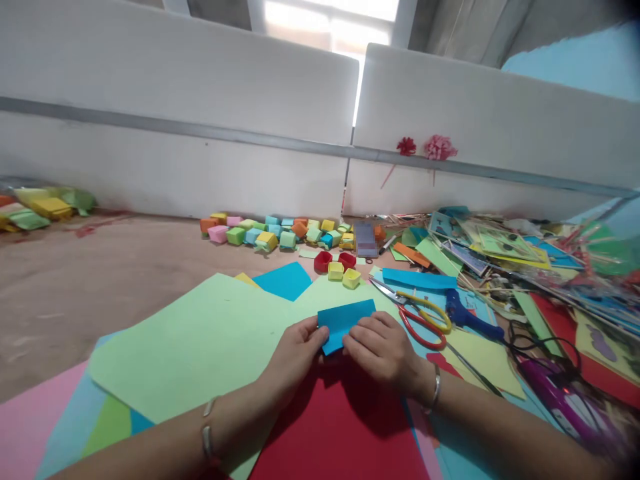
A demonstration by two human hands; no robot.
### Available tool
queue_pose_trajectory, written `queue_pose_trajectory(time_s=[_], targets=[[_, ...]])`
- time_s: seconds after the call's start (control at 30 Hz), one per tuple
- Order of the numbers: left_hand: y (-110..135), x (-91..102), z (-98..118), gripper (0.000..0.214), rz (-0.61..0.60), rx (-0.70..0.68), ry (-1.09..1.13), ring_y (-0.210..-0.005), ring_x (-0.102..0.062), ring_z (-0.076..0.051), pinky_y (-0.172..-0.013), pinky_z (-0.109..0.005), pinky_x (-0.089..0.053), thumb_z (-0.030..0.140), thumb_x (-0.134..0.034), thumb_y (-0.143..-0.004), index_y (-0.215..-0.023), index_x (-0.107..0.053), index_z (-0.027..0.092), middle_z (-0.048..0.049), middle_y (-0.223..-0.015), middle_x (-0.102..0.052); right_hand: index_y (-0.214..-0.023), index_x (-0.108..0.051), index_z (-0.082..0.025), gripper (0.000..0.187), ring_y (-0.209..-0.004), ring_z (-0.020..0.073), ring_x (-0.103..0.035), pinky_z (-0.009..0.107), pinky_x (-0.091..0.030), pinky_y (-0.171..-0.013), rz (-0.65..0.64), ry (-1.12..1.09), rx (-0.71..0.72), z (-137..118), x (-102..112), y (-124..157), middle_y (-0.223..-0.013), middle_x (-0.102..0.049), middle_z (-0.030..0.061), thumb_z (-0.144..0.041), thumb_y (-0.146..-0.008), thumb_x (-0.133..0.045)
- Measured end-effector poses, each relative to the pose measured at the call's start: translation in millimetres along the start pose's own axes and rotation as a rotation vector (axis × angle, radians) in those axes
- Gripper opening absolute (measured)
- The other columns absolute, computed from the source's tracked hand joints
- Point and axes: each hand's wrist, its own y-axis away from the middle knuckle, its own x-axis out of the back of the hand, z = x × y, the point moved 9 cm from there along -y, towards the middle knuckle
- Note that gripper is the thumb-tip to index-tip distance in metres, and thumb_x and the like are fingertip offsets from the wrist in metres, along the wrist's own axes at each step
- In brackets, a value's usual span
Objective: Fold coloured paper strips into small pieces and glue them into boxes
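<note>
Head view: both hands grip a folded blue paper (345,323) over the red sheet (340,427). Left hand (295,357) pinches its left end, right hand (383,347) its right; its long axis runs crosswise between them.

A small blue paper rectangle (345,320) is being held flat, slightly tilted, at its near edge, over a red sheet (340,427).

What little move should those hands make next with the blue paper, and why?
Probably press the crease flat. The left hand and right hand pinch the blue paper at its near edge over a red sheet, and it looks folded there.
</note>
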Motion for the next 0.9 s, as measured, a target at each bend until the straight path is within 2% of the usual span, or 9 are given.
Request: queue_pose_trajectory(time_s=[0.13,0.27,0.33,0.4,0.47,0.5,0.67,0.9], targets=[[7.8,-11.9,-7.8,0.031,-0.071,0.076,0.039,-0.051,-0.050,-0.009,-0.052,-0.022,-0.044,0.041,-0.077,-0.072,-0.069,-0.060,0.015,0.0033,-0.058,-0.055,-0.090,-0.063,-0.013,0.016,-0.072,0.0170,-0.056,0.032,-0.037,-0.066,-0.033,-0.023,-0.051,1.0,-6.9,3.0,-0.071,-0.064,0.0042,-0.010,-0.094,-0.049],[15.2,-21.8,-13.9,0.033,-0.167,0.150,0.042,-0.055,-0.061,-0.015,-0.055,-0.028,-0.052,0.043,-0.077,-0.072,-0.080,-0.067,0.013,-0.0046,-0.069,-0.066,-0.070,-0.057,-0.017,0.029,-0.061,0.0158,-0.043,0.031,-0.029,-0.060,-0.038,-0.054,-0.183,6.3,-8.6,5.2,-0.062,-0.053,0.0017,-0.017,-0.096,-0.045],[18.0,-24.2,-16.4,0.034,-0.215,0.169,0.047,-0.062,-0.067,-0.020,-0.060,-0.033,-0.056,0.043,-0.074,-0.074,-0.087,-0.070,0.012,-0.0099,-0.078,-0.071,-0.067,-0.054,-0.017,0.029,-0.066,0.0172,-0.045,0.032,-0.030,-0.062,-0.017,-0.080,-0.282,13.5,-5.8,6.6,-0.069,-0.056,0.0049,-0.020,-0.094,-0.045],[19.8,-24.9,-17.6,0.035,-0.252,0.170,0.060,-0.067,-0.069,-0.023,-0.063,-0.037,-0.058,0.043,-0.072,-0.076,-0.092,-0.072,0.011,-0.0131,-0.083,-0.073,-0.068,-0.055,-0.017,0.025,-0.081,0.0209,-0.052,0.034,-0.035,-0.069,0.027,-0.118,-0.330,17.9,-1.1,7.2,-0.088,-0.062,0.0109,-0.019,-0.092,-0.046],[21.2,-24.7,-17.6,0.034,-0.273,0.162,0.060,-0.067,-0.069,-0.023,-0.066,-0.038,-0.058,0.042,-0.071,-0.076,-0.092,-0.073,0.011,-0.0133,-0.085,-0.073,-0.071,-0.055,-0.016,0.021,-0.094,0.0236,-0.054,0.036,-0.037,-0.076,0.053,-0.154,-0.318,17.9,1.7,6.3,-0.102,-0.063,0.0139,-0.018,-0.090,-0.047],[21.9,-25.2,-17.5,0.034,-0.286,0.157,0.056,-0.067,-0.068,-0.022,-0.067,-0.038,-0.058,0.042,-0.070,-0.077,-0.091,-0.074,0.011,-0.0126,-0.084,-0.073,-0.072,-0.056,-0.016,0.020,-0.094,0.0231,-0.054,0.036,-0.037,-0.077,0.050,-0.170,-0.303,17.1,1.6,5.5,-0.102,-0.064,0.0135,-0.017,-0.090,-0.047],[22.9,-28.4,-14.5,0.030,-0.326,0.063,-0.101,-0.067,-0.062,-0.017,-0.065,-0.031,-0.055,0.043,-0.067,-0.083,-0.084,-0.073,0.013,-0.0072,-0.077,-0.068,-0.072,-0.055,-0.016,0.025,-0.071,0.0171,-0.047,0.033,-0.033,-0.069,-0.019,-0.168,-0.297,16.3,-3.0,3.0,-0.075,-0.061,0.0059,-0.018,-0.094,-0.043],[19.5,-26.9,-16.6,0.030,-0.273,0.062,-0.204,-0.063,-0.064,-0.018,-0.066,-0.034,-0.054,0.044,-0.069,-0.079,-0.083,-0.070,0.014,-0.0048,-0.075,-0.067,-0.069,-0.056,-0.016,0.027,-0.070,0.0161,-0.045,0.032,-0.031,-0.070,-0.035,-0.068,-0.241,11.6,-3.4,3.0,-0.072,-0.059,0.0045,-0.015,-0.093,-0.046]])
